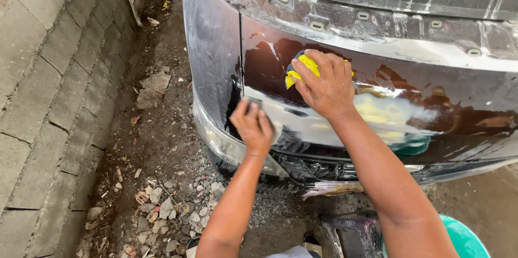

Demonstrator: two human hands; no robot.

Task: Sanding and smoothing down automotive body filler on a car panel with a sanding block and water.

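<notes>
The right hand [325,86] lay flat against the dark, wet car bumper [410,91], its fingers spread and pressed over a yellow sponge [303,67] that showed at the fingertips, near the upper left part of the panel and just right of the seam with the corner piece. The left hand [252,126] was lower and further left, its fingers curled tight around a small grey pad [254,102], only the top edge of which showed above the knuckles; the pad touched the bumper near its lower left edge. The two hands were near each other but apart. A pale, dull patch [377,115] spread across the glossy paint to the right of the right wrist, and water streaks ran down the grey strip [377,31] along the bumper's top edge.

Beneath the bumper's left corner lay loose stones and rubble [162,204] on bare dirt, with a paved brick strip [48,101] further left. A teal bucket [467,239] stood at the lower right, partly hidden by the right forearm.
</notes>
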